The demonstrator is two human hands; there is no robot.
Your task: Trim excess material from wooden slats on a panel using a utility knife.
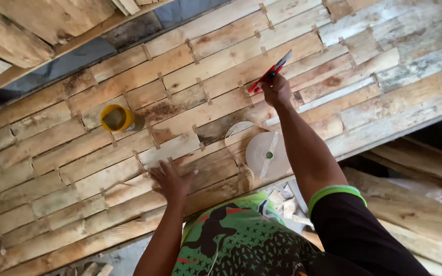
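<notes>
A large panel of joined wood strips (78, 153) fills the view, with small strips of tape across the seams. My left hand (171, 180) lies flat and spread on the panel near its front edge. My right hand (276, 91) reaches further out and grips a red-handled cutter (270, 72), its blade end pointing up and to the right over a seam. A white roll of tape (267, 154) rests on the panel beside my right forearm, with a loose loop of tape trailing to its left.
A yellow-rimmed cup (117, 117) stands on the panel to the left. Rough planks (21, 30) lie at the top left, and more boards (415, 199) are stacked below the panel's right edge. Wood scraps (282, 197) lie under the front edge.
</notes>
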